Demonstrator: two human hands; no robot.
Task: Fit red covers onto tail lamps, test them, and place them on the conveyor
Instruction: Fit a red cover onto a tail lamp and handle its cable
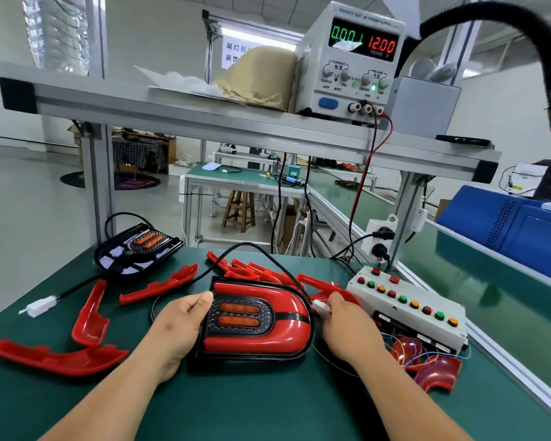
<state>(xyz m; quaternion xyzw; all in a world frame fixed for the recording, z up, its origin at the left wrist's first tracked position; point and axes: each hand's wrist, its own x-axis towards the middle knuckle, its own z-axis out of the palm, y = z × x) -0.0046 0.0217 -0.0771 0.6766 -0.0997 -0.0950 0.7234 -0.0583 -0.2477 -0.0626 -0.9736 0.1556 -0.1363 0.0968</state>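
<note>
- The left hand (180,326) grips the left edge of a tail lamp (261,316), thumb on top and fingers curled beneath.
- The tail lamp, with its red cover fitted, lies flat on the green tabletop (236,402), between both hands.
- The right hand (347,326) pinches a white connector (321,307) just beside the lamp's right end, near a button box (407,303).
- Loose red covers (91,313) lie scattered around; an uncovered lamp (137,249) sits far left.

Tail lamp (255,319) lies on bench (236,405), button box (407,302) right (seemingly apart), covers (245,269) behind.
</note>
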